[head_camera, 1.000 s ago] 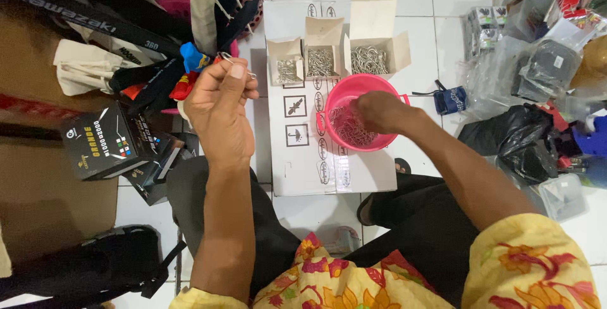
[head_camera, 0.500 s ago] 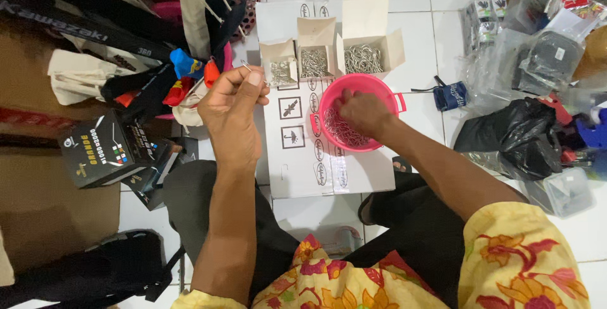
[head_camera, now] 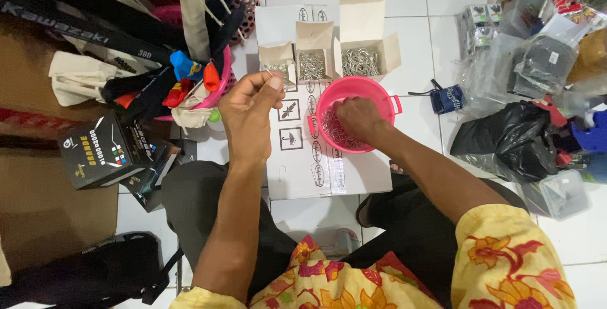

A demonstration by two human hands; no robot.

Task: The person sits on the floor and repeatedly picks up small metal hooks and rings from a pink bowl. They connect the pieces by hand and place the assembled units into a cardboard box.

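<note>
My right hand (head_camera: 358, 118) reaches into a pink plastic bowl (head_camera: 387, 96) filled with small metal hooks, fingers closed down among them. The bowl sits on a flat white cardboard box (head_camera: 297, 170) on the tiled floor. My left hand (head_camera: 251, 110) is raised to the left of the bowl, thumb and fingers pinched together; what it pinches is too small to make out. Behind the bowl stand three small open cartons (head_camera: 311, 62) holding the same metal hooks.
A pink basket (head_camera: 222, 84) of cloth items and straps lies at the left, with a black box (head_camera: 104, 151) below it. Plastic bags and packets (head_camera: 518, 132) pile up on the right. A black bag (head_camera: 95, 277) sits at lower left. My knees frame the cardboard box.
My left hand has drifted slightly right and lower, staying pinched. My right hand stays in the pink bowl, shifting a little among the hooks.
</note>
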